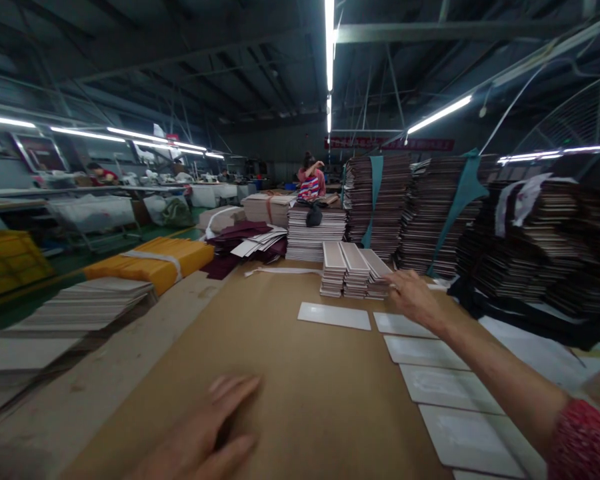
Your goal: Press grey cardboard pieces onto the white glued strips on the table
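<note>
My right hand (411,295) reaches across the table, its fingers closed on the near corner of the rightmost stack of narrow panels (375,263). The fingertips are partly hidden, so whether a panel is lifted cannot be made out. Two similar stacks stand beside it, a middle stack (355,257) and a left stack (333,257), each with a pale border on top. In the lower left, my left hand (205,427) hovers, slightly blurred, over the brown board (290,387) with thumb and fingers apart. A single white panel (334,316) lies flat before the stacks; overlapping white panels (447,387) run under my right forearm.
Tall dark stacks of boards (377,200) rise behind, with teal cloth strips (457,207). To the left are a strapped yellow bundle (145,263) and grey sheets (80,303). Maroon pieces (240,243) lie behind the board. A person (311,179) is in the background.
</note>
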`<state>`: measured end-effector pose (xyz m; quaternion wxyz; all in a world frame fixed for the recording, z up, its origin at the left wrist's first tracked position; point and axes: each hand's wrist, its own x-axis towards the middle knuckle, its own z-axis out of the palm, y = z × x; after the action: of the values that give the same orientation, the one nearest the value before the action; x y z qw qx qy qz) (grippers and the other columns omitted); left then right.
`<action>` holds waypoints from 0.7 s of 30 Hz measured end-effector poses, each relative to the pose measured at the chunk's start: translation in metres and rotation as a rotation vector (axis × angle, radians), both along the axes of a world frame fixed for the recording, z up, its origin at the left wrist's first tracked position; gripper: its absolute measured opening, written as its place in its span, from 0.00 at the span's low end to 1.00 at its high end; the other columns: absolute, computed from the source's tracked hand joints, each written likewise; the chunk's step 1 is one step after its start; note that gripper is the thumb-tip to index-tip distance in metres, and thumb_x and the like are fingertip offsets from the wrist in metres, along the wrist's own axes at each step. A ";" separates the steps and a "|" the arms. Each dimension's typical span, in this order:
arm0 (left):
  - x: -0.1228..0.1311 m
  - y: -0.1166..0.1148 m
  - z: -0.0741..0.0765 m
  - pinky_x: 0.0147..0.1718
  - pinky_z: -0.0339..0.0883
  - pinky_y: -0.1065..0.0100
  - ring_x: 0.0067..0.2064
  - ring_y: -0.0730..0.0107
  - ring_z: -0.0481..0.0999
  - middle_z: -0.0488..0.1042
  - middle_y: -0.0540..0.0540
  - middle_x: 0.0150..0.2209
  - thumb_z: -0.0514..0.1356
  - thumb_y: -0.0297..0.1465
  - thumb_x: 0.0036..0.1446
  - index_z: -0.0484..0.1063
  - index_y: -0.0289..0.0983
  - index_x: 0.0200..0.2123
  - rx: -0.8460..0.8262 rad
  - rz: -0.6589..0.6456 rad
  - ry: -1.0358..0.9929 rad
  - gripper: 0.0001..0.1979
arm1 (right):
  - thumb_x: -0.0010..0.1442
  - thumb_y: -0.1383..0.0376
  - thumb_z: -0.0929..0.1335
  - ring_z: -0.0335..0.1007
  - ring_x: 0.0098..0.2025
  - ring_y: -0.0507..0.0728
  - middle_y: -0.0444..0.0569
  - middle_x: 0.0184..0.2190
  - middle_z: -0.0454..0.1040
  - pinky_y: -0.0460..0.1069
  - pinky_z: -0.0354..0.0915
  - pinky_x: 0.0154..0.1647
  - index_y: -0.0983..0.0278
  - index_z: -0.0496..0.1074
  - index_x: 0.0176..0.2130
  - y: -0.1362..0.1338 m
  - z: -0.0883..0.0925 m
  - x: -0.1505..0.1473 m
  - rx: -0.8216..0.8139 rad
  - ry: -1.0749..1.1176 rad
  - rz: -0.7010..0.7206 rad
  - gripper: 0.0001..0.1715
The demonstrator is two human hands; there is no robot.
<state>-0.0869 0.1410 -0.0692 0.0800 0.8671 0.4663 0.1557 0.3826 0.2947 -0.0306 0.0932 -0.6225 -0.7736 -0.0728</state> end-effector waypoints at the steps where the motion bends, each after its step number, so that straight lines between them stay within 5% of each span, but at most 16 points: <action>1: 0.011 0.014 0.012 0.57 0.70 0.54 0.62 0.54 0.69 0.68 0.44 0.63 0.56 0.43 0.64 0.59 0.47 0.66 -0.039 -0.007 0.007 0.29 | 0.61 0.73 0.60 0.62 0.56 0.62 0.56 0.55 0.72 0.56 0.60 0.56 0.66 0.70 0.57 -0.010 -0.005 -0.003 -0.021 0.017 0.033 0.26; 5: 0.065 0.080 0.036 0.63 0.59 0.48 0.65 0.50 0.63 0.64 0.37 0.65 0.55 0.42 0.62 0.57 0.36 0.67 -0.158 0.031 0.026 0.32 | 0.60 0.71 0.62 0.61 0.59 0.62 0.54 0.55 0.72 0.55 0.58 0.60 0.64 0.70 0.58 -0.032 -0.024 -0.022 -0.180 0.147 0.185 0.27; 11: 0.119 0.148 0.018 0.68 0.48 0.46 0.71 0.44 0.51 0.51 0.33 0.71 0.56 0.42 0.57 0.45 0.30 0.70 -0.275 0.087 0.094 0.43 | 0.57 0.64 0.68 0.52 0.66 0.69 0.62 0.63 0.63 0.62 0.53 0.65 0.68 0.63 0.63 -0.015 -0.039 -0.039 -0.400 0.194 0.238 0.36; 16: 0.127 0.158 0.009 0.66 0.47 0.39 0.70 0.41 0.53 0.53 0.33 0.70 0.55 0.39 0.57 0.46 0.31 0.70 -0.313 0.115 0.111 0.41 | 0.55 0.63 0.68 0.56 0.64 0.68 0.60 0.61 0.66 0.60 0.54 0.64 0.66 0.67 0.60 -0.014 -0.037 -0.041 -0.426 0.212 0.244 0.34; 21: 0.109 0.125 0.021 0.67 0.50 0.45 0.69 0.42 0.56 0.58 0.32 0.68 0.56 0.36 0.56 0.50 0.30 0.69 -0.297 0.128 0.103 0.40 | 0.51 0.64 0.69 0.60 0.62 0.67 0.61 0.61 0.67 0.60 0.57 0.63 0.69 0.65 0.63 -0.058 -0.021 -0.060 -0.423 0.241 0.261 0.40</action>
<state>0.0217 0.2656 -0.0480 0.1734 0.8211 0.5419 0.0452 0.3225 0.2371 -0.0513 0.0610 -0.5272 -0.8288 0.1775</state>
